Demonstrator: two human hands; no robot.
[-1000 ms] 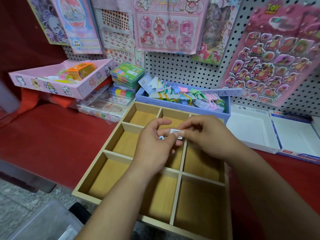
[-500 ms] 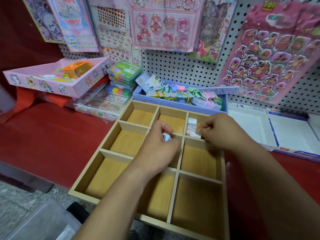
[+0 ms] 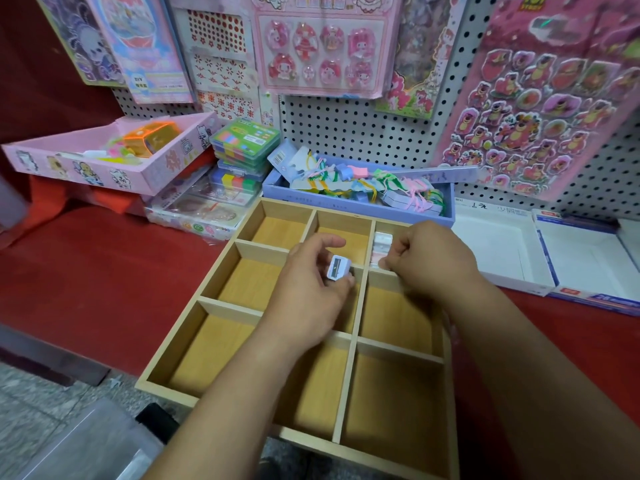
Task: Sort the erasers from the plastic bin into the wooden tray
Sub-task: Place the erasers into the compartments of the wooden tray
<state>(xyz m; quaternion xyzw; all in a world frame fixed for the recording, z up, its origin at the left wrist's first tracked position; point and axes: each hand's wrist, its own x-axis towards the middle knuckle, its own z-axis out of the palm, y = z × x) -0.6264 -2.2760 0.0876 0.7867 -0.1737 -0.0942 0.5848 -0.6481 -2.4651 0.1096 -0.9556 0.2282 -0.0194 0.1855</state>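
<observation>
left hand (image 3: 311, 292) pinches small white-and-lilac slotted block (image 3: 338, 268) above centre of pale wooden divided tray (image 3: 221, 304) | right hand (image 3: 429, 261) apart from it, curled fingertips pinching row of small white erasers (image 3: 381, 244) in far-right compartment | tray on red tabletop (image 3: 104, 271)

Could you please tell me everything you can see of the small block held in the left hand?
The small lilac-and-white, plastic-looking block is squat and rectangular, with a white top face bearing a dark slot, like a pencil sharpener's. The left hand holds it at its fingertips, tilted, over the middle of the compartmented wooden tray. Nothing else touches it; the right hand is apart, pinching a small white eraser.
</observation>
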